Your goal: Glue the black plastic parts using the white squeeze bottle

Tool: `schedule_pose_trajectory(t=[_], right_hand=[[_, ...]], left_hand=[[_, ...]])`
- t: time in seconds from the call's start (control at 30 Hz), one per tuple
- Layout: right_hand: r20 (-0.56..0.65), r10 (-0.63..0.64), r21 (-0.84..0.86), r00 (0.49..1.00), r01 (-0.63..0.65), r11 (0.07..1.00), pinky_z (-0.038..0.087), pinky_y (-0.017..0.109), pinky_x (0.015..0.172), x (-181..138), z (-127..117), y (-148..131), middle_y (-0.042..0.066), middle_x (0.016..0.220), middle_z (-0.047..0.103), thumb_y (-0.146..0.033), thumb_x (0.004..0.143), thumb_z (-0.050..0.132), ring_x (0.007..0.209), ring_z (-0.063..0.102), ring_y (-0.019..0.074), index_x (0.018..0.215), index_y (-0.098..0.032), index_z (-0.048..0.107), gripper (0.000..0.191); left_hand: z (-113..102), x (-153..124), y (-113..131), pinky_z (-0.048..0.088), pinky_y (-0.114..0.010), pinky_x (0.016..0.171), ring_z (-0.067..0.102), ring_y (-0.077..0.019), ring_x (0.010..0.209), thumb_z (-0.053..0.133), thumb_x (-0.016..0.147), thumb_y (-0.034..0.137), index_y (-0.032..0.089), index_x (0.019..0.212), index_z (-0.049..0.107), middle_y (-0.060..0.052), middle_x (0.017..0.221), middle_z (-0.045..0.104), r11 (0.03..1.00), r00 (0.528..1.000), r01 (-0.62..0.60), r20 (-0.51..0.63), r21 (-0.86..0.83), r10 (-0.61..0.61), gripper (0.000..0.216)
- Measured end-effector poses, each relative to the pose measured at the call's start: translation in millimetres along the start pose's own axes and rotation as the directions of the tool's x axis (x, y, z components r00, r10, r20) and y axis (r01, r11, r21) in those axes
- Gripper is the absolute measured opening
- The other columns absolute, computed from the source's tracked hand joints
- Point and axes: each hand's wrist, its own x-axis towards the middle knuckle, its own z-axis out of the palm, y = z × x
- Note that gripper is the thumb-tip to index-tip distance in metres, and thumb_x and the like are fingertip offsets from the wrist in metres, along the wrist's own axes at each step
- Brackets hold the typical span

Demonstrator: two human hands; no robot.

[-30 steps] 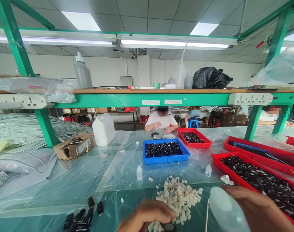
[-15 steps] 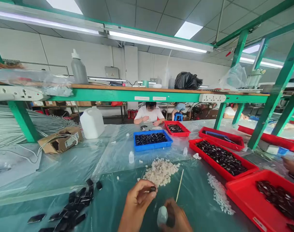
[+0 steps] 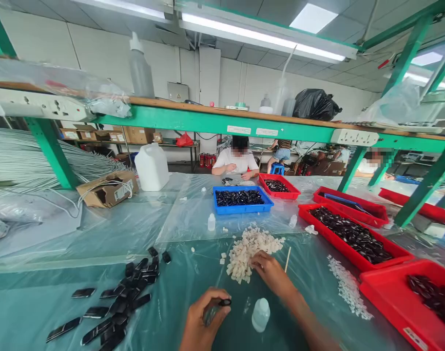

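Observation:
My left hand (image 3: 206, 317) pinches a small black plastic piece (image 3: 225, 302) between thumb and forefinger, low in the middle of the head view. My right hand (image 3: 269, 271) reaches into the near right side of a heap of small off-white pieces (image 3: 240, 258); its fingertips are pressed together there, and what they hold is hidden. A small translucent squeeze bottle (image 3: 261, 316) stands upright on the table between my two forearms. To the left lies a loose pile of black glossy pieces (image 3: 134, 290).
A blue tray (image 3: 243, 209) of black parts sits behind the heap. Red trays (image 3: 385, 287) line the right side. Small clear pieces (image 3: 348, 287) and a thin stick (image 3: 288, 259) lie nearer. A green shelf beam (image 3: 207, 122) crosses above; a person sits opposite.
My right hand has let go of the squeeze bottle, which now stands on the table, and has moved up to the off-white heap. The left hand keeps the black piece. The view has tilted downward.

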Motion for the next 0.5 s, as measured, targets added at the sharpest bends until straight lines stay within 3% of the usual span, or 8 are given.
schedule_pose_trajectory(t=[0.13, 0.33, 0.5], right_hand=[[0.006, -0.012, -0.099, 1.0, 0.012, 0.995, 0.056, 0.041, 0.086, -4, 18, -1, 0.005, 0.11, 0.065, -0.029, 0.105, 0.062, 0.093, 0.066, 0.0206, 0.105, -0.015, 0.066, 0.015], [-0.048, -0.035, -0.024, 0.998, 0.034, 0.999, 0.057, 0.04, 0.083, -8, 2, -3, 0.005, 0.1, 0.065, -0.038, 0.106, 0.057, 0.088, 0.066, 0.0202, 0.098, -0.015, 0.066, 0.025], [-0.112, -0.069, 0.162, 0.991, 0.087, 0.983, 0.057, 0.03, 0.077, -30, -35, -63, 0.004, 0.102, 0.065, -0.034, 0.107, 0.052, 0.09, 0.067, 0.0191, 0.101, -0.023, 0.063, 0.016]], left_hand=[[-2, -5, 8, 0.053, -0.026, 0.078, 0.07, -0.0214, 0.085, 0.077, 0.082, 0.027, 0.027, 0.084, 0.076, 0.0, 0.086, 0.075, 0.999, 1.0, 0.018, -0.001, -0.033, -0.018, 0.002], [-2, -7, 10, 0.053, -0.029, 0.08, 0.068, -0.0218, 0.085, 0.08, 0.083, 0.045, 0.027, 0.085, 0.076, -0.002, 0.087, 0.073, 0.99, 0.995, 0.093, 0.028, -0.106, -0.091, 0.018], [6, -15, 9, 0.051, -0.027, 0.064, 0.059, -0.0169, 0.069, 0.074, 0.087, 0.049, 0.026, 0.09, 0.076, -0.001, 0.082, 0.063, 0.965, 0.98, 0.196, 0.069, -0.174, -0.186, 0.023]])
